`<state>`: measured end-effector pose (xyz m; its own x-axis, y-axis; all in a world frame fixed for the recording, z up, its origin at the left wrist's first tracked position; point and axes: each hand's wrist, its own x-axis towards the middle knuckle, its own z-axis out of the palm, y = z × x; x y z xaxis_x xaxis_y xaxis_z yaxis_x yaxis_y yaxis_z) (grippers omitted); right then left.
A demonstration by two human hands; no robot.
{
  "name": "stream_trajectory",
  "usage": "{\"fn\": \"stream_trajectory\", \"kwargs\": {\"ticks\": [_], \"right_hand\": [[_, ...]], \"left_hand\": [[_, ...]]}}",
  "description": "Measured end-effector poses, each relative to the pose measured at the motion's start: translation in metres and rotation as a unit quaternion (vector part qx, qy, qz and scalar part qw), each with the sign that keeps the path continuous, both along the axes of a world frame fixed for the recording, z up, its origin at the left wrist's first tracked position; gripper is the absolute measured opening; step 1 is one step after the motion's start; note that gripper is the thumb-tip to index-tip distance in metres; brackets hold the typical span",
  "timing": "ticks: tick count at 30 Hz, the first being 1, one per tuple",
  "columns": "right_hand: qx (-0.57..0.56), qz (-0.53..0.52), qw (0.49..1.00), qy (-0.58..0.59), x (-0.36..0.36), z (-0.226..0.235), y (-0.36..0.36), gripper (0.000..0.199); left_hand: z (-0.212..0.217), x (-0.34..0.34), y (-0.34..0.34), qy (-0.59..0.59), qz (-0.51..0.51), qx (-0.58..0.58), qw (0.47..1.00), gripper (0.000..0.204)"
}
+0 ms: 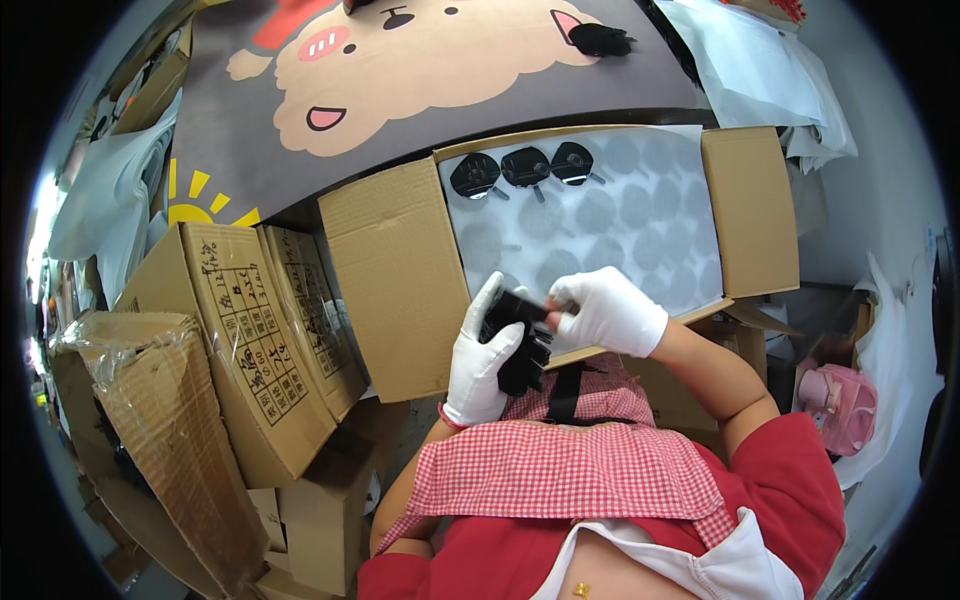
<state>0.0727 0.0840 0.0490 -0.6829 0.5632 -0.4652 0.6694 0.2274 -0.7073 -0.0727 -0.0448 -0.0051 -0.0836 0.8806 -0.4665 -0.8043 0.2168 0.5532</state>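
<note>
My left hand [478,372], in a white glove, is closed around a bunch of small black parts [522,365] low in front of my body. In a white glove with bare fingertips showing, my right hand [618,314] pinches a dark flat piece [530,306] at the top of that bunch; its exact kind is hard to make out. Just beyond my hands lies an open cardboard box [395,290]. Three black rounded parts with short grey stems [526,167] rest in its far left corner on a translucent white sheet [520,260]. Several similar round shapes show faintly beneath the sheet.
A dark mat with a cartoon animal [420,75] covers the table behind the box, with a small black bundle [602,40] on it. Cardboard cartons [250,330] crowd the left. White plastic sheeting [760,70] hangs at the far right, and a pink bag [845,408] sits at right.
</note>
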Motion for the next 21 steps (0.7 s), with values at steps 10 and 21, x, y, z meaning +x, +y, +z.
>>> {"fn": "stream_trajectory", "kwargs": {"ticks": [10,21], "right_hand": [[-0.144,-0.044,0.988,0.027,0.01,-0.02,0.009,0.023],[0.29,-0.124,0.947,0.06,0.004,-0.053,0.04,0.017]], "left_hand": [[-0.009,0.004,-0.008,0.038,-0.002,0.023,0.999,0.085],[-0.006,-0.01,-0.016,-0.247,-0.005,0.01,0.969,0.055]]}}
